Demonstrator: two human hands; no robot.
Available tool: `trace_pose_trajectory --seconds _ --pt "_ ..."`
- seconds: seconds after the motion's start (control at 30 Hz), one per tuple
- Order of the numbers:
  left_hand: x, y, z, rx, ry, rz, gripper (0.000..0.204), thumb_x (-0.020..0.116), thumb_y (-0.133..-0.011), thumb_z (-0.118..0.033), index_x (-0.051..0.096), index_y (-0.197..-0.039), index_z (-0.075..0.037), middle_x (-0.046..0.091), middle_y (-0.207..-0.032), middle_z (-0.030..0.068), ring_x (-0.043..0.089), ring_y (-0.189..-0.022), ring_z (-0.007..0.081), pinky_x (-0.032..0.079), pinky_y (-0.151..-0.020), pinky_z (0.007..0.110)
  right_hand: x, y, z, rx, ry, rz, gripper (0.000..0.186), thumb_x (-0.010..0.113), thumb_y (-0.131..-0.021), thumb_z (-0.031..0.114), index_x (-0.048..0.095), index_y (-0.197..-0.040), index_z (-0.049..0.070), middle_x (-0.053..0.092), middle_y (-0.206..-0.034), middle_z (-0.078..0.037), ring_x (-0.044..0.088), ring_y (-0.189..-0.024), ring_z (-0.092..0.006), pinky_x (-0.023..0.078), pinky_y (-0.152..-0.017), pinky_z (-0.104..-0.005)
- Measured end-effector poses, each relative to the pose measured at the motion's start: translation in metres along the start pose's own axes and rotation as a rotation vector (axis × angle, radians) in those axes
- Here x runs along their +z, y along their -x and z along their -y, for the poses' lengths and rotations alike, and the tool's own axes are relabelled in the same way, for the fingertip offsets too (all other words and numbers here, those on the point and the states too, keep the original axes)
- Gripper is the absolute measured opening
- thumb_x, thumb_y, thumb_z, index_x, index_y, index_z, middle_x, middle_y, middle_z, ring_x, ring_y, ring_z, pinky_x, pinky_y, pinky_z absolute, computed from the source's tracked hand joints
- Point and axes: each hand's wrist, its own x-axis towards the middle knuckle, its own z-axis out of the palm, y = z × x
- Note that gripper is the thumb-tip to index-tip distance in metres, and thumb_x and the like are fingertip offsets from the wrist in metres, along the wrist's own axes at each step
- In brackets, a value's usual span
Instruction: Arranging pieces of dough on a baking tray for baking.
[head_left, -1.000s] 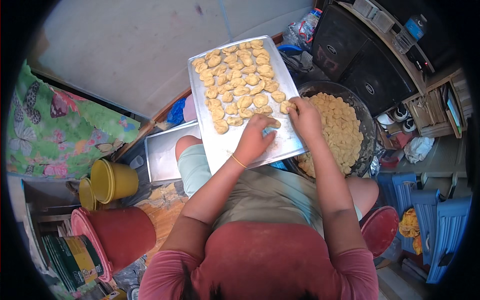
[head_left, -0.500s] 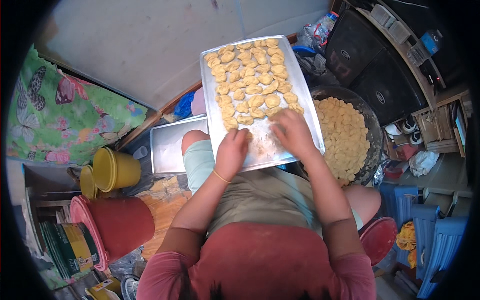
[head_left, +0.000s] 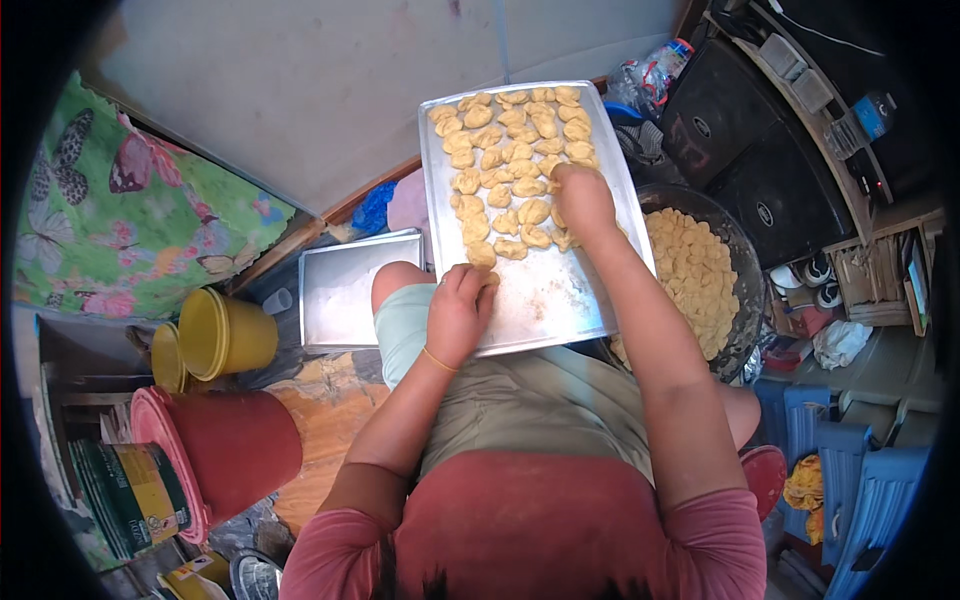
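Observation:
A silver baking tray (head_left: 570,310) rests on my lap, its upper part covered with rows of yellowish dough pieces (head_left: 528,187). At the tray's lower left, my left hand (head_left: 460,315) is closed, with a small piece of dough showing at its fingertips. My right hand (head_left: 585,203) reaches over the right side of the rows, fingers bent down on a dough piece; the hand covers part of what it touches. To the right of the tray, a large dark round basin (head_left: 745,250) holds a heap of more dough pieces (head_left: 690,275).
Another silver tray (head_left: 335,270) lies on the floor to the left. Beyond it stand yellow buckets (head_left: 240,335) and a red bucket (head_left: 240,440). Black speakers (head_left: 720,130) are at the upper right, blue plastic furniture (head_left: 880,490) at the lower right. A pale wall (head_left: 300,90) rises ahead.
My right hand has moved up and away from me, from the lower edge of the rows to their right side. My left hand stays at the lower left of the tray.

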Motion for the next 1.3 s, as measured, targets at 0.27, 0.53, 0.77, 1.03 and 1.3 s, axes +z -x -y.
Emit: trace_pose_trajectory --seconds 0.27,0.53,0.77,1.03,1.3 --pt "0.006 0.002 0.006 0.071 -0.042 -0.003 0.015 0.065 -0.078 -0.003 0.065 -0.093 -0.002 0.061 -0.097 0.0143 0.061 -0.086 0.0343 0.052 -0.072 0.042 -0.026 0.034 0.018 -0.131 -0.211 -0.067 0.016 0.063 -0.079 0.006 0.069 -0.093 0.004 0.061 -0.094 -0.011 0.058 -0.094 -0.0339 0.047 -0.084 -0.0416" --pt "-0.004 0.009 0.016 0.187 -0.054 0.082 0.023 0.063 -0.076 0.007 0.067 -0.096 -0.003 0.068 -0.096 0.0148 0.065 -0.088 0.0322 0.054 -0.075 0.039 -0.040 0.121 0.028 -0.331 -0.396 -0.021 0.025 0.065 -0.081 0.013 0.067 -0.106 0.011 0.062 -0.101 -0.008 0.055 -0.101 -0.0264 0.040 -0.088 -0.0391" --pt "0.012 0.007 -0.053 0.265 -0.140 0.000 0.026 0.072 -0.076 -0.008 0.067 -0.101 -0.004 0.056 -0.113 0.0203 0.053 -0.104 0.0361 0.043 -0.087 0.044 0.026 0.217 -0.258 0.940 -0.382 -0.238 0.064 0.072 -0.080 0.035 0.052 -0.131 0.003 0.052 -0.130 -0.024 0.049 -0.124 -0.0348 0.040 -0.102 -0.0442" --pt "0.157 0.049 -0.149 0.492 0.380 0.653 0.019 0.064 -0.081 -0.015 0.064 -0.099 -0.008 0.059 -0.107 0.0128 0.057 -0.099 0.0321 0.044 -0.088 0.043 0.135 0.287 -0.173 0.963 0.105 0.641 0.092 0.073 -0.074 0.046 0.027 -0.148 0.015 0.027 -0.149 -0.027 0.024 -0.138 -0.0461 0.031 -0.109 -0.0548" --pt "0.269 0.072 -0.138 -0.449 0.915 0.979 0.042 0.057 -0.094 -0.042 0.060 -0.118 -0.008 0.057 -0.125 0.0129 0.053 -0.116 0.0249 0.043 -0.097 0.036 0.089 0.292 -0.325 0.996 -0.381 0.126 0.046 0.060 -0.068 0.006 0.059 -0.113 0.000 0.068 -0.091 -0.017 0.067 -0.080 -0.0297 0.053 -0.072 -0.0367"
